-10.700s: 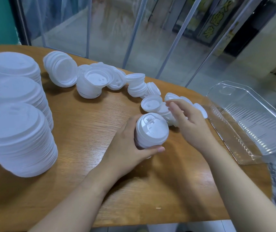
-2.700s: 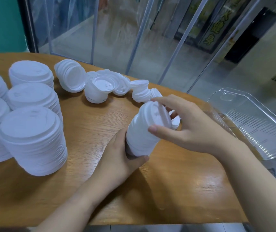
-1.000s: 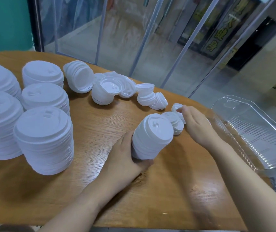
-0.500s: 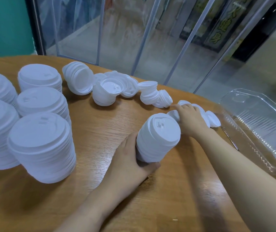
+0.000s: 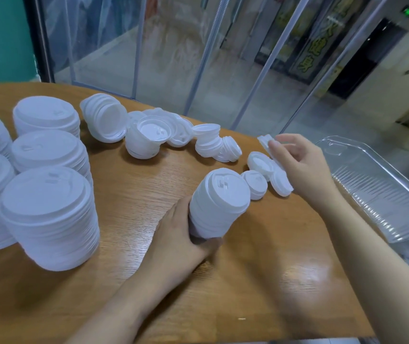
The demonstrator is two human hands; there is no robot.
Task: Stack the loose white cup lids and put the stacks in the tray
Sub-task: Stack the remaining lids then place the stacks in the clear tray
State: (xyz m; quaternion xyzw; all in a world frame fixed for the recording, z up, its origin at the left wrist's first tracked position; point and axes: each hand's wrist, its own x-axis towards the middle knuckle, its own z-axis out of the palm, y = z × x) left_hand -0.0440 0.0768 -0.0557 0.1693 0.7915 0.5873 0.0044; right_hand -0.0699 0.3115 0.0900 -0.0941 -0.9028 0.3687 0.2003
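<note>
round wooden table (image 5: 260, 269), teal wall (image 5: 0, 38) at left, glass partition with metal frames (image 5: 198, 58), grey floor (image 5: 223, 90) beyond

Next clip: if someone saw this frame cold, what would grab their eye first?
Probably the tall stacks of white lids crowding the left of the wooden table. Next, at centre, the left hand grips a tilted lid stack, while the right hand lifts a lid from the loose ones beside it. The clear plastic tray lies at the right edge, with no lids in it.
</note>
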